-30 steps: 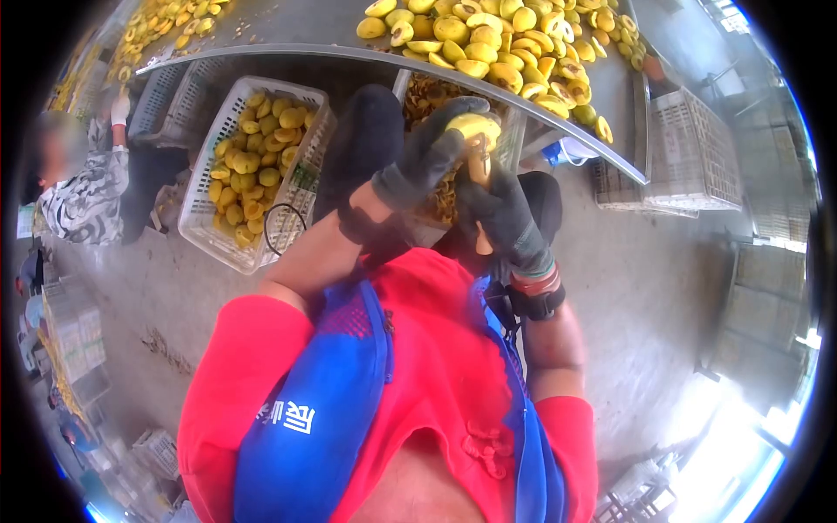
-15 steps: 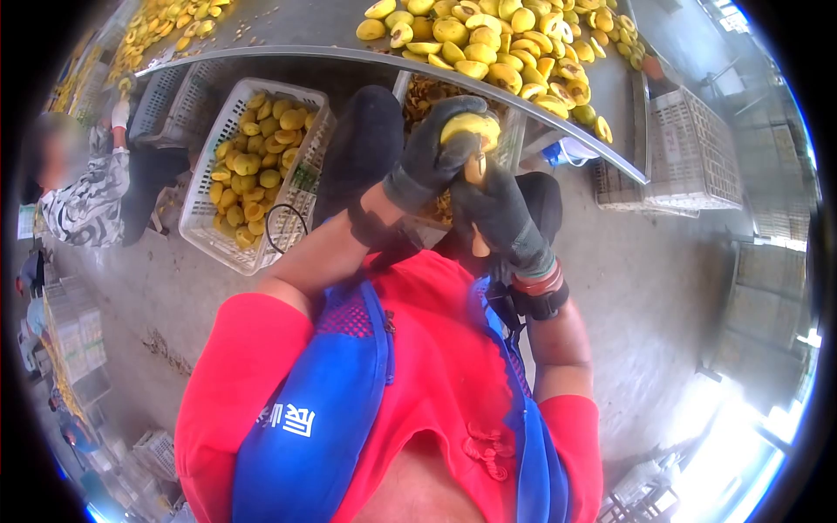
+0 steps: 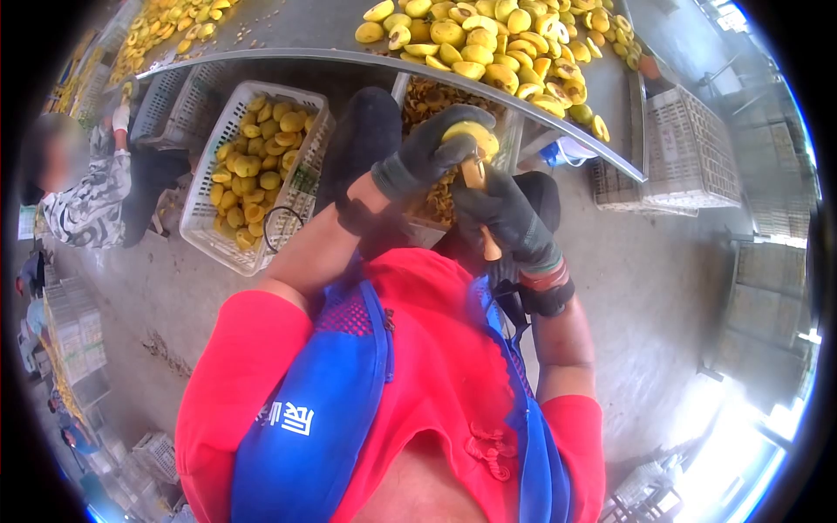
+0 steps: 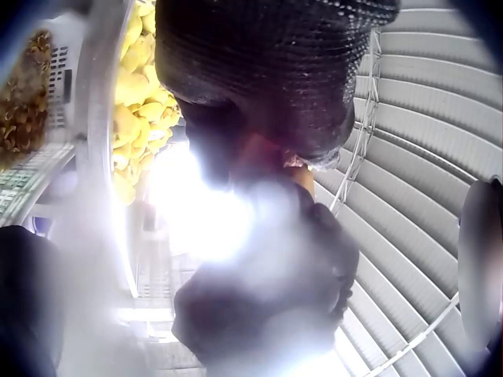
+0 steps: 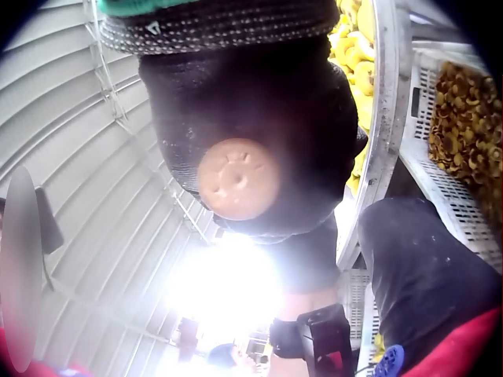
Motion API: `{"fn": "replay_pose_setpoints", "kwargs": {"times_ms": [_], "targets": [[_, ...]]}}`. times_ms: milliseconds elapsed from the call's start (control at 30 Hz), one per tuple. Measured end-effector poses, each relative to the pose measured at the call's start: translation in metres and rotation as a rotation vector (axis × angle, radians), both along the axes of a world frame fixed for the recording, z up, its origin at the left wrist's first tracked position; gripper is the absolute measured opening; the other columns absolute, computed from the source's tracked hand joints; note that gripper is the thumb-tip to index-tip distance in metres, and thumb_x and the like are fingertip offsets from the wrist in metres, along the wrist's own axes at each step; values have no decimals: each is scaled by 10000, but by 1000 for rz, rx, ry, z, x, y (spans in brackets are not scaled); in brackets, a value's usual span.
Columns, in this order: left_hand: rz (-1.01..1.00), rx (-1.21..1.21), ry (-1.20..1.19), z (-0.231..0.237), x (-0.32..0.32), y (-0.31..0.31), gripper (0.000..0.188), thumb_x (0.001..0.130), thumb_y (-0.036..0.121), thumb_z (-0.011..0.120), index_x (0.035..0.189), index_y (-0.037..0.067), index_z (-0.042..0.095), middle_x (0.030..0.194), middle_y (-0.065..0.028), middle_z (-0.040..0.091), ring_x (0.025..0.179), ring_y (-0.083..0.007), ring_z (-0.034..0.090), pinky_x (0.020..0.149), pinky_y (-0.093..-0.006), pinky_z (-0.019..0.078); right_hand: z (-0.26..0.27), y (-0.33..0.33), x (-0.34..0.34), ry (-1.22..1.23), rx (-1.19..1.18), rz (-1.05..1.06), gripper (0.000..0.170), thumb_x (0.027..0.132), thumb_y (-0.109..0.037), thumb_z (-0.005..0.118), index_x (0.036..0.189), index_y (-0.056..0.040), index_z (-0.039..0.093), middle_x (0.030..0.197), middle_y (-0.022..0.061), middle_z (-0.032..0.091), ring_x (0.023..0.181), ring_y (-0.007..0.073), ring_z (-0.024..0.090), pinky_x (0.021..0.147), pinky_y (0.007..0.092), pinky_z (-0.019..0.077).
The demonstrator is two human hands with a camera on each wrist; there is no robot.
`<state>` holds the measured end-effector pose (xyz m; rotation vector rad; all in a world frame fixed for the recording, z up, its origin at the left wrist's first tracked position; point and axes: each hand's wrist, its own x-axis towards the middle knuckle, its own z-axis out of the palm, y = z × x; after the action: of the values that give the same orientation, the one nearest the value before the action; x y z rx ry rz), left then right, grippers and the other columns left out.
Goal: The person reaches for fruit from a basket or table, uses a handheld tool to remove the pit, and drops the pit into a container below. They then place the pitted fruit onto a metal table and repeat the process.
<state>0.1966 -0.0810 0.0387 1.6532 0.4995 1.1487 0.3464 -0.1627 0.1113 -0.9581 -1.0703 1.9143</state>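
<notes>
The left hand [image 3: 423, 159], gloved, held a yellow fruit [image 3: 477, 137] just below the edge of a metal bench [image 3: 296, 30]; its grip was curled closely round one side, leaving part of the yellow surface bare. The right hand [image 3: 504, 212], also gloved, had its grip wrapped firmly about a wooden-handled tool [image 3: 473, 173], whose round butt [image 5: 238, 179] projected from the fist. The tool's upper part stood against or just beside the fruit; I could not tell how deep its working end went. Beneath lay brown scraps [image 5: 464, 110] in a crate between the person's legs [image 3: 359, 131]. Halved fruit [image 3: 484, 52] was heaped on the bench, and a white crate [image 3: 202, 170] of fruit stood to the person's left.

In my judgement, good work here called for a left grip snug enough to stop the fruit turning yet not bruise it, with fingertips clear of the tool. Short turns of the right wrist would probably serve better than a hard push, which risked a slip.
</notes>
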Motion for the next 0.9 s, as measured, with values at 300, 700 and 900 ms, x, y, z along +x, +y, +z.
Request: {"fn": "replay_pose_setpoints", "kwargs": {"times_ms": [300, 700, 900], "targets": [[-73, 143, 54, -10, -7, 10, 358, 895, 232, 528, 1192, 32, 523, 1084, -95, 608, 977, -192, 590, 858, -309, 476, -6, 2, 8, -69, 89, 112, 120, 869, -76, 570, 947, 4, 525, 628, -4, 468, 477, 69, 459, 428, 211, 369], [-87, 223, 153, 36, -25, -8, 372, 910, 289, 524, 1187, 41, 533, 1082, -75, 612, 968, -168, 590, 862, -305, 475, -27, 2, 8, 210, -302, 99, 145, 863, -117, 556, 937, 2, 519, 625, 5, 471, 428, 75, 422, 365, 194, 304], [-126, -188, -96, 0, -15, 4, 383, 942, 332, 482, 1173, 32, 536, 1052, -76, 604, 929, -159, 591, 837, -300, 484, -84, 17, 13, 67, 231, 105, 134, 878, -129, 544, 894, 2, 524, 587, 29, 502, 432, 94, 463, 381, 217, 339]]}}
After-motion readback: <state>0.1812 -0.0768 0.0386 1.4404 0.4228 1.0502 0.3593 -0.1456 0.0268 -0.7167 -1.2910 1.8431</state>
